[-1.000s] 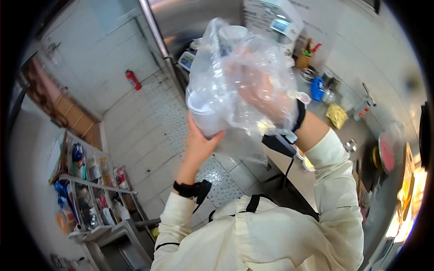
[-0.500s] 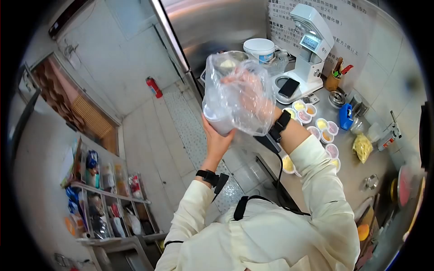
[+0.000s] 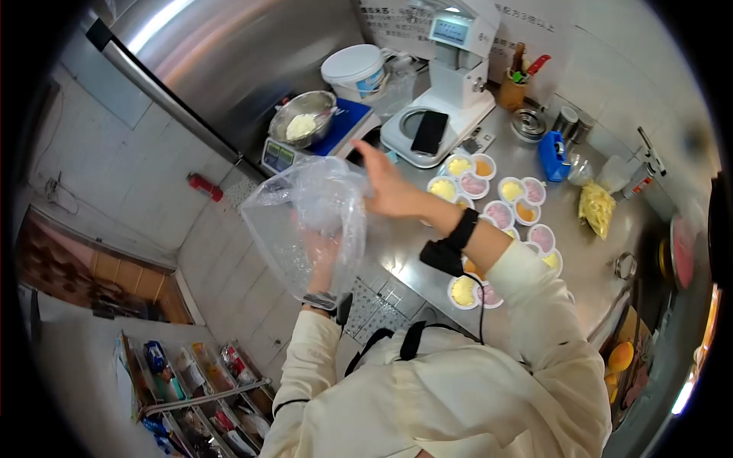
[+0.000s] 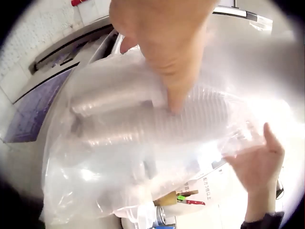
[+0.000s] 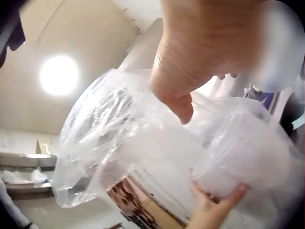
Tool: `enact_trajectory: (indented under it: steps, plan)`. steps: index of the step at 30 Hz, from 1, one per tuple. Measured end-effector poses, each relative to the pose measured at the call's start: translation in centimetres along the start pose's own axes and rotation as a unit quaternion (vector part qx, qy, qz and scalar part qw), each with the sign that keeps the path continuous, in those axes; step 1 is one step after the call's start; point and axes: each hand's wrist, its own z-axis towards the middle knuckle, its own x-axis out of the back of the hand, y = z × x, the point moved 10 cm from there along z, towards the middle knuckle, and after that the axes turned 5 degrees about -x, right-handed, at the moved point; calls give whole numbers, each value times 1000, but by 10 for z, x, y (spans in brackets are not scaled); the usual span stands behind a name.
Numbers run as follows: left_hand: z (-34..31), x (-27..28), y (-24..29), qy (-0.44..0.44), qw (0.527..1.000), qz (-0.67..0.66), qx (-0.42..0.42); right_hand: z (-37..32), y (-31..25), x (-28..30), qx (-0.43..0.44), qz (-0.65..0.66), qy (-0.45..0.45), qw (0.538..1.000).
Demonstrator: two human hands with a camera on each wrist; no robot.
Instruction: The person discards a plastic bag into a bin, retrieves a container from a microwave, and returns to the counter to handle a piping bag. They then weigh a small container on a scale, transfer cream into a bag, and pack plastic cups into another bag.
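Observation:
In the head view, a clear plastic bag (image 3: 267, 221) hangs in front of the person, left of the worktop's edge. Stacked clear plastic cups (image 4: 190, 114) lie inside it, their ribbed rims showing through the film. The left hand (image 3: 324, 256) grips the cup stack from below, with thumb and fingers bent round it in the right wrist view; the head view shows this hand through the film. Beside the bag's right side is the right hand (image 3: 393, 187), its thumb and fingers spread, fingertips at the film.
Several small round containers (image 3: 462, 290) with yellow, pink and orange contents cover the steel worktop (image 3: 588, 282). Behind them stand a white machine (image 3: 462, 84) with a phone (image 3: 430, 133) on it, a metal bowl (image 3: 301, 120) on a scale (image 3: 279, 155), and a white bucket (image 3: 355, 72).
The right hand, earlier inside the bag, is now outside at its right side. The bag has moved lower and spread leftward over the left hand. The head view has turned toward the worktop.

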Motion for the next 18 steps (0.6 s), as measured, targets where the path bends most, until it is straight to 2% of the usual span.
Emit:
enact_trajectory:
  steps: [1, 3, 6, 9, 10, 11, 12, 13, 14, 16, 18]
  plan:
    - [4, -3, -8, -26, 999, 28, -3, -5, 8, -2, 1, 3, -5, 1000]
    - [5, -14, -22, -92, 993, 69, -14, -19, 60, -28, -133, 74, -94, 984]
    - [1, -39, -38, -173, 972, 142, -71, -37, 81, -62, -106, 140, -139, 975]
    - [-6, -71, -53, -205, 910, 297, -205, -41, 98, -78, -157, 193, -100, 963]
    - [-7, -79, -59, -202, 885, 341, -246, -42, 104, -86, -158, 190, -98, 964]
    - [-1, -75, -48, -200, 886, 338, -247, -42, 112, -91, -133, 168, -80, 973]
    - [13, -59, -38, -203, 954, 176, -132, -44, 113, -93, -108, 147, -63, 981]
    - [18, -52, -43, -198, 980, 6, -9, -50, 104, -86, -186, 149, -70, 969]
    - [18, -52, -45, -195, 981, 3, -6, -54, 111, -93, -187, 147, -74, 969]
    - [19, -37, -53, -128, 991, 44, -9, -76, 148, -120, -268, 228, -97, 931]
    - [17, -37, -74, -138, 990, 33, 11, -74, 132, -111, -210, 57, -157, 964]
